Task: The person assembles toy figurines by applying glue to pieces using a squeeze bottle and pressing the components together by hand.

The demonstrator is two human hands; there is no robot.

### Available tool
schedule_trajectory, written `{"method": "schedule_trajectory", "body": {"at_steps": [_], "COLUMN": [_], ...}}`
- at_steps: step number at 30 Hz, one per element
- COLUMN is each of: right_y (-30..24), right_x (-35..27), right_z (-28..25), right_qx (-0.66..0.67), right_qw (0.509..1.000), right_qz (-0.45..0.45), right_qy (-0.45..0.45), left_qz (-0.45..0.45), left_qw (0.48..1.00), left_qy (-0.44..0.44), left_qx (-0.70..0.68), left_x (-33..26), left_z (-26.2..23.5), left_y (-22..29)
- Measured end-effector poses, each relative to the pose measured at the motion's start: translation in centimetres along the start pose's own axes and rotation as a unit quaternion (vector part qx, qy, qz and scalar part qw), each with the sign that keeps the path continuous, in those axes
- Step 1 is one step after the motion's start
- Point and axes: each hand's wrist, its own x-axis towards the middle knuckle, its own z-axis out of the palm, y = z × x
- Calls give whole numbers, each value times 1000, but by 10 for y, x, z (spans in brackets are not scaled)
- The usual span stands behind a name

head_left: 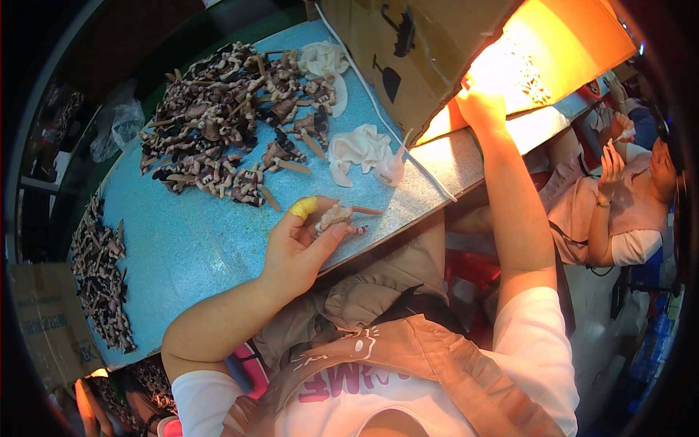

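My left hand point(295, 247), with yellow tape on a finger, is closed around a small painted figurine point(335, 218) above the table's near edge. A thin brown stick-like part points right from the figurine. My right hand point(482, 105) reaches far right beside a brightly lit cardboard box point(575, 44). Its fingers look curled together; glare hides what they may hold. Small loose pieces point(530, 76) lie in the glow near it. A big pile of similar figurines point(211, 116) covers the far side of the blue table point(196, 240).
White crumpled cloths point(358, 149) and a small pinkish squeeze bottle point(391, 169) with a thin nozzle sit right of the pile. A white cable point(364, 91) runs along the cardboard flap point(415, 51). More figurines point(98, 277) line the left edge. Another person point(608, 189) works at right.
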Motion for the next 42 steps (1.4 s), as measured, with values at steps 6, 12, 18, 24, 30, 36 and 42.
{"method": "schedule_trajectory", "body": {"at_steps": [6,12,18,24,30,36,42], "right_y": [-22,-96,-126,-133,-115,-119,-117], "right_x": [-36,-153,-151,-143,-154,-150,-146], "right_z": [-37,-110,-94,-90,-98,-92,-82], "right_qx": [340,460,507,452,408,350,290], "right_qw": [923,875,846,856,895,902,899], "right_qz": [-22,-136,-151,-245,-174,-239,-320], "right_qy": [176,69,70,43,-52,79,69], "left_qz": [9,71,118,133,196,237,254], "left_qw": [999,975,948,961,959,931,941], "left_qy": [17,-30,-40,-6,21,39,17], "left_qx": [-31,208,293,242,204,273,223], "left_x": [0,4,1,-4,9,23,28], "left_z": [0,-2,-4,-9,13,19,11], "left_y": [1,1,14,4,-25,-50,-47]}}
